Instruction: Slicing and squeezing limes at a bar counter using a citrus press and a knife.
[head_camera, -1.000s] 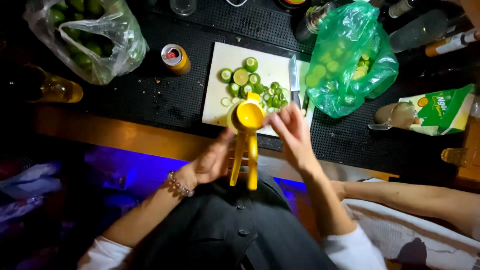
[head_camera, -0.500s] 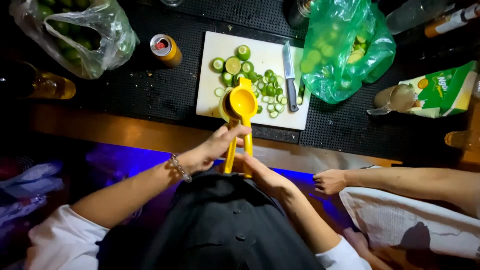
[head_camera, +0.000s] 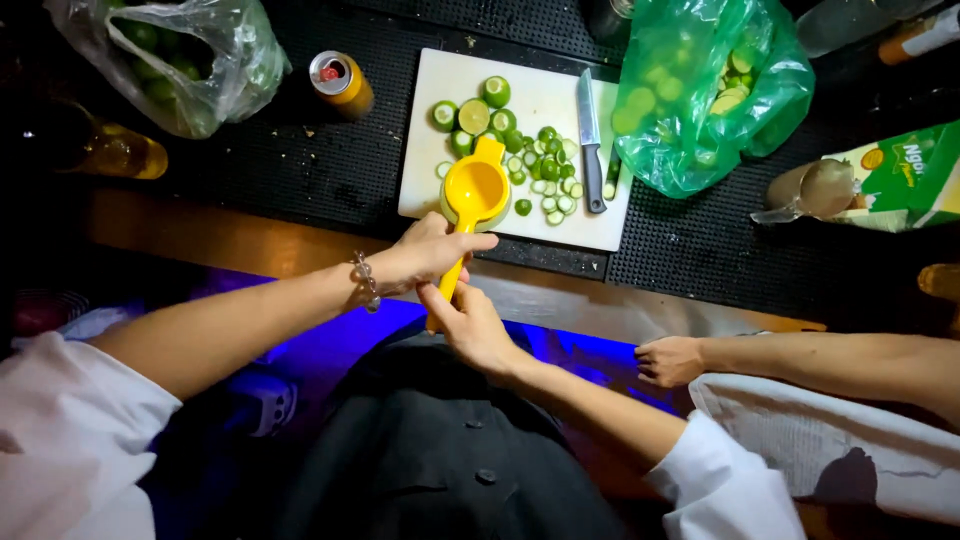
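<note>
Both my hands grip the handles of a yellow hand citrus squeezer. My left hand, with a bead bracelet at the wrist, wraps the handles from the left. My right hand holds their lower end from below. The squeezer's closed cup sits over the near edge of a white cutting board. On the board lie halved limes, several small lime pieces and a knife.
A green bag of limes sits right of the board, a clear bag of limes at far left. A can, an amber bottle and a juice carton stand around. Another person's hand rests at the counter edge.
My right hand left the squeezer cup and dropped to the handle ends. The squeezer now looks closed, with both hands on its handles. The view shifted slightly.
</note>
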